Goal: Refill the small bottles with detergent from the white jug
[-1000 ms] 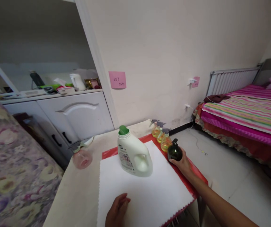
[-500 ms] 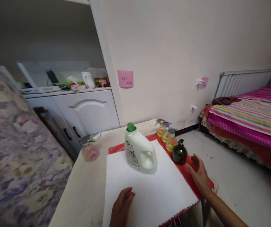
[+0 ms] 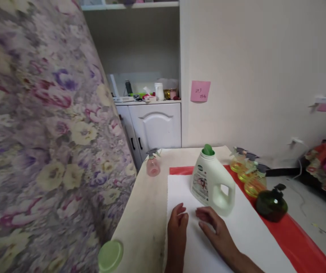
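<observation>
My left hand (image 3: 178, 223) hovers over the white sheet (image 3: 191, 246) with fingers curved and apart, holding nothing. Close beside it, my right hand (image 3: 212, 225) is also open and empty, thumb away from the fingers. Just beyond both hands stands a pale green detergent jug (image 3: 208, 178), upright, its cap off and a green pouring spout (image 3: 208, 150) showing in the mouth. At the front left lies a round green cap (image 3: 110, 255). A dark green pump bottle (image 3: 271, 204) stands on the red strip (image 3: 296, 239) to the right.
Several spray bottles of yellow liquid (image 3: 255, 185) line the table's right edge. A pink spray bottle (image 3: 153, 165) stands at the back left. A floral curtain (image 3: 51, 132) hangs close on the left. Behind are a white cabinet (image 3: 159, 127) and a wall.
My view has turned left, bringing the green cap into sight. My right hand has moved from beside the dark pump bottle to near my left hand, over the white sheet.
</observation>
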A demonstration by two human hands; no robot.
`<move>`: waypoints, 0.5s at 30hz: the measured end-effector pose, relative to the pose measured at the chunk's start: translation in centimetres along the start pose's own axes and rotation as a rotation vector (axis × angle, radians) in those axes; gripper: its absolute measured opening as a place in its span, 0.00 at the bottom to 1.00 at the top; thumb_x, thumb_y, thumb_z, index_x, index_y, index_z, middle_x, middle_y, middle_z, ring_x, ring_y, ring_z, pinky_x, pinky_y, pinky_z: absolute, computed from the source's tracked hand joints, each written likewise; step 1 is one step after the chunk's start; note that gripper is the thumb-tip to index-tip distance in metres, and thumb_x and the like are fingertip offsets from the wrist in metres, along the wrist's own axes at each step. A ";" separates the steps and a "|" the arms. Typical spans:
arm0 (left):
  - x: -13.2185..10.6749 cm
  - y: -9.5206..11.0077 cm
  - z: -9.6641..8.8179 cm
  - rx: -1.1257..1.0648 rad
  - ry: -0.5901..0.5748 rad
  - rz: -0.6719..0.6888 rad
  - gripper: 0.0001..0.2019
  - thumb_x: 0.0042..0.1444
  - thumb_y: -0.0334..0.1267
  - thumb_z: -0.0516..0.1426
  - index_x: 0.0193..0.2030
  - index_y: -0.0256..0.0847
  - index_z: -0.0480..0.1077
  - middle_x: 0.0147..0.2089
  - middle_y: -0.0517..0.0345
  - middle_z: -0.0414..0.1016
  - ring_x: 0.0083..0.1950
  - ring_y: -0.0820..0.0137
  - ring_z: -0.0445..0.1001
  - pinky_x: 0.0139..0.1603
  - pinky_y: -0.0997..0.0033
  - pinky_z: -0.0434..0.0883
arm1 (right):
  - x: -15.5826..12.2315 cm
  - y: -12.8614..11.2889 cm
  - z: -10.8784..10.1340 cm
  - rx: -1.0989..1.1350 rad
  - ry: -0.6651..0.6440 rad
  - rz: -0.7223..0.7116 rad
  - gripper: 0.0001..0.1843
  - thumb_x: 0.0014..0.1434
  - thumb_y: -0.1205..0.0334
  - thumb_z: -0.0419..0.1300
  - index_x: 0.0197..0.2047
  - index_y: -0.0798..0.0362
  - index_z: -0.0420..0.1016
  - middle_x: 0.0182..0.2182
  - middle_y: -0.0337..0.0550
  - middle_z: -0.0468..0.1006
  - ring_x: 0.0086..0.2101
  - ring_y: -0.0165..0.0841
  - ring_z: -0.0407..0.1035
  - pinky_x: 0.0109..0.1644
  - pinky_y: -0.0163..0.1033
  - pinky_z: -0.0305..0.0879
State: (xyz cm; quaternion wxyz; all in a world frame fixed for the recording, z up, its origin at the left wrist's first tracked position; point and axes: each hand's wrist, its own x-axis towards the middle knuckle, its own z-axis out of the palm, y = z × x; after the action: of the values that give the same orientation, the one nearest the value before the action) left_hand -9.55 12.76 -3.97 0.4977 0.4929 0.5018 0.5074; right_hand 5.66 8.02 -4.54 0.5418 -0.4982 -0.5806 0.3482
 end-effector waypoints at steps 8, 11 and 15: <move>1.8 -1.7 -3.5 -0.221 0.163 -0.057 0.26 0.48 0.47 0.60 0.53 0.38 0.69 0.54 0.37 0.74 0.50 0.55 0.76 0.52 0.59 0.70 | 15.7 2.9 10.1 -0.044 -0.031 0.010 0.42 0.44 0.54 0.70 0.60 0.50 0.60 0.61 0.52 0.67 0.59 0.46 0.62 0.64 0.54 0.58; 2.4 -3.3 -3.7 -0.296 0.168 -0.094 0.28 0.44 0.50 0.62 0.52 0.39 0.70 0.52 0.38 0.74 0.48 0.56 0.76 0.49 0.61 0.71 | 20.3 4.5 13.3 -0.073 -0.034 0.013 0.52 0.38 0.51 0.72 0.64 0.52 0.56 0.63 0.54 0.63 0.62 0.49 0.57 0.65 0.56 0.54; 2.9 -4.3 -3.5 -0.381 0.239 -0.127 0.27 0.43 0.50 0.63 0.49 0.38 0.72 0.48 0.42 0.76 0.41 0.60 0.77 0.45 0.65 0.71 | 25.1 6.1 16.2 -0.109 -0.008 0.018 0.58 0.34 0.51 0.74 0.65 0.52 0.53 0.64 0.54 0.60 0.63 0.52 0.54 0.66 0.57 0.52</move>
State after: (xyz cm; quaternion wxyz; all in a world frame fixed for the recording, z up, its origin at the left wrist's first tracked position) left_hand -13.10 15.62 -8.28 0.5498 0.2939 0.4825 0.6152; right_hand -6.85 35.81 -5.96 0.5083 -0.5309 -0.5963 0.3230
